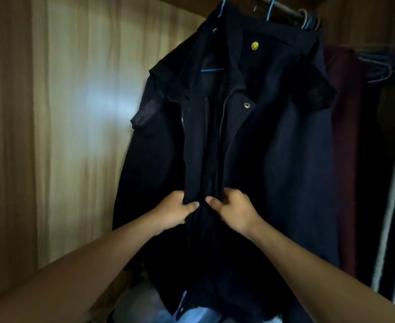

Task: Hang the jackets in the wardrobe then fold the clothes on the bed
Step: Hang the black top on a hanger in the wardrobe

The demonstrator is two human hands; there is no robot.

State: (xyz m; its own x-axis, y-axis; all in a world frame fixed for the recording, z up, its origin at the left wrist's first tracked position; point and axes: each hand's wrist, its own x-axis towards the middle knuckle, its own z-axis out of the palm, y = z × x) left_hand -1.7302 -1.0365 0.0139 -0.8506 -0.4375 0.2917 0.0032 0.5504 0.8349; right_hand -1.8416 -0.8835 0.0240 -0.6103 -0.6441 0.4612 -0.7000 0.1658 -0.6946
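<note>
The fingers (225, 198) of the right hand (234, 212) are curled and pinch the right front edge of a dark navy jacket (280, 159), with the thumb pressed against the cloth near the opening. The left hand (174, 212) mirrors it just beside: its thumb lies across the left front edge and the other fingers are tucked behind the fabric, so both hands grip the jacket. The two hands sit close together at about the middle of the front, knuckles facing the camera, nearly touching across the gap between the two edges. Both forearms are bare and reach up and forward from the lower corners, meeting in a narrow V.

The jacket hangs inside the wardrobe (75, 117) on a blue hanger (211, 70), whose hook goes up towards the metal rail (283, 7) at the top. Its front is open above the hands, showing a zip (222, 120), a brass snap (246, 105) and a yellow button (255, 45) near the collar. A second blue hook (269, 10) hangs on the rail beside it. To the right hang a maroon garment (347, 136) and a bunch of bare hangers (378, 66). Pale bags (143, 299) lie below the hem.
</note>
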